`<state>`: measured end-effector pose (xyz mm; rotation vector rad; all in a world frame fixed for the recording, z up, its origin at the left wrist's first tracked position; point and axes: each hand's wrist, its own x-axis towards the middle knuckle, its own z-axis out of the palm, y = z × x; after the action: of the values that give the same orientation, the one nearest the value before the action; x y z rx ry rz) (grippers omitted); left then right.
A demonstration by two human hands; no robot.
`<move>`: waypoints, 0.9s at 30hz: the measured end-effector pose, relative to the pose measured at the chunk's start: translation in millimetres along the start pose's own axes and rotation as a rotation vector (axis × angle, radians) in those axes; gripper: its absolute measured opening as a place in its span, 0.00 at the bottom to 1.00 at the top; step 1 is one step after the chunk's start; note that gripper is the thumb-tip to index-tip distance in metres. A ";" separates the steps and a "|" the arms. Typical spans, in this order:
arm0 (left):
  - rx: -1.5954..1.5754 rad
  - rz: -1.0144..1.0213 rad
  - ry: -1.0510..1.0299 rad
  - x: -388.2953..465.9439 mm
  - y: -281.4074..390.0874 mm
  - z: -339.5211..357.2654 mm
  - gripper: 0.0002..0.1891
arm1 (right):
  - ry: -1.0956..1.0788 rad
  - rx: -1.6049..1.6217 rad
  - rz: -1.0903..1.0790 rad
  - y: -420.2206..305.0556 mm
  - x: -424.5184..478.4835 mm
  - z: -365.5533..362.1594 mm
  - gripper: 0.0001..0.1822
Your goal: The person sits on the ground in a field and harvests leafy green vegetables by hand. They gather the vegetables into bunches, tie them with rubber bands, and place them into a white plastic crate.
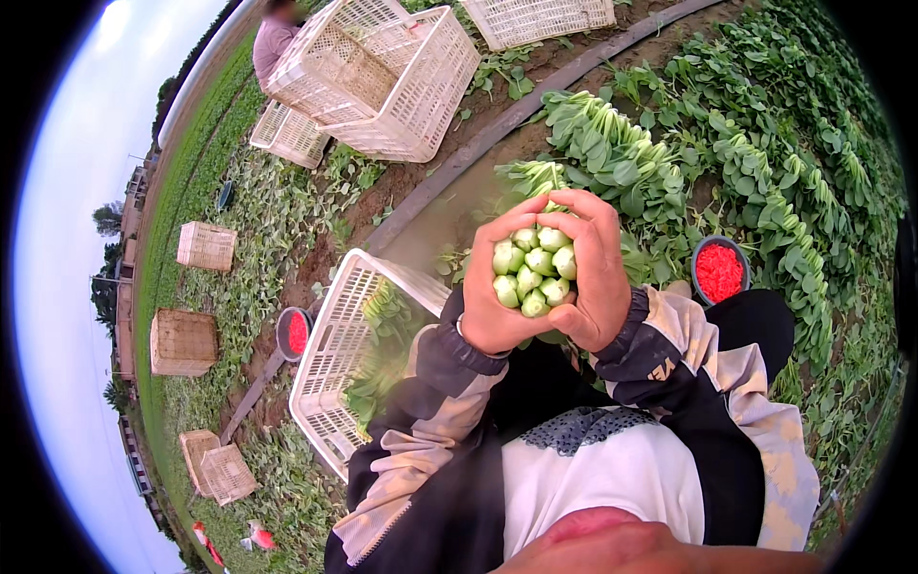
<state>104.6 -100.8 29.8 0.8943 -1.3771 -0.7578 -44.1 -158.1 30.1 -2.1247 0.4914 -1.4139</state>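
My left hand [486, 316] and my right hand [599, 269] cup a bunch of leafy greens [534, 269] between them. Its pale green cut stem ends face up towards me, and the leaves below are mostly hidden by my hands. The fingertips of both hands meet at the far side of the bunch. Just beyond it, rows of cut greens [617, 147] lie on the ground. To the left, a white plastic crate [326, 387] holds more greens [376, 380], partly covered by my left sleeve.
A bowl of red ties or strips [719, 271] sits by my right knee; a similar bowl [293, 333] stands left of the crate. Large white crates [423, 93] are stacked ahead, near a person [274, 39]. A dark flat hose [495, 129] crosses the soil. More crates [183, 341] stand far left.
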 end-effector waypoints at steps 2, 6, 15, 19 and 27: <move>0.082 0.060 -0.026 12.0 12.1 -12.6 0.51 | 0.046 0.283 0.068 -1.4 7.4 23.3 0.50; 0.445 -0.296 -0.049 14.5 80.9 -95.2 0.47 | -0.002 0.791 0.218 -24.8 24.2 110.0 0.54; 0.881 -0.626 0.120 -92.5 44.6 -90.2 0.39 | -0.559 0.136 0.160 22.4 -46.8 132.6 0.46; 0.773 -0.771 0.091 -65.3 30.1 -77.8 0.37 | -0.293 0.357 1.014 193.2 -105.2 126.1 0.23; 0.684 -0.788 0.104 -70.7 13.6 -110.0 0.41 | -0.295 -0.417 1.118 355.6 -181.3 138.8 0.28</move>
<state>208.7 -23.0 9.6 2.0557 -1.1831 -0.7988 12.2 -303.9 -362.5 -1.7312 1.6136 -0.3680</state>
